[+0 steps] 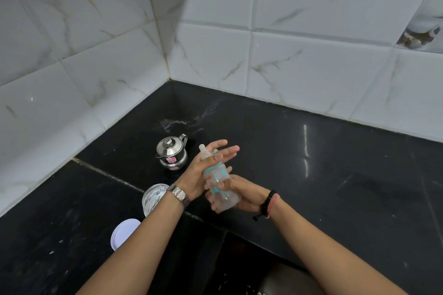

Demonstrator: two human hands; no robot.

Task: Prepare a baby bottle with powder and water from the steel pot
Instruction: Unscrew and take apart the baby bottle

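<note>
Step in hand: mixing, by judgement; the baby bottle [219, 183] is held between both palms above the black counter [335, 175], teat and teal collar already fitted, as if being rolled to blend its contents.
Left hand [203, 170]: fingers straight and spread, palm pressed flat against the upper side of the bottle; a metal watch sits at the wrist.
Right hand [236, 195]: cradles the bottle's lower body from beneath, fingers curled round it; a dark bead bracelet and a pink thread sit at the wrist.
Bottle, position: tilted, teat pointing away from the person, in the air just right of the steel pot [171, 153] and not touching it.
Bottle, appearance: cloudy translucent body with teal and orange printed marks; pale teat; the fill level cannot be read.
Steel pot: lidded, upright on the counter, handle turned toward the wall corner.
Powder jar [153, 197]: open, on the counter nearer the person than the pot, partly hidden by the left forearm.
Jar lid [123, 232]: white, lying on the counter nearer the person than the pot, beyond the jar.
Next move, by judgement: the palms need even, opposed pressure so the smooth bottle does not slip, and the collar must be tight or liquid may leak at the teat.
</note>
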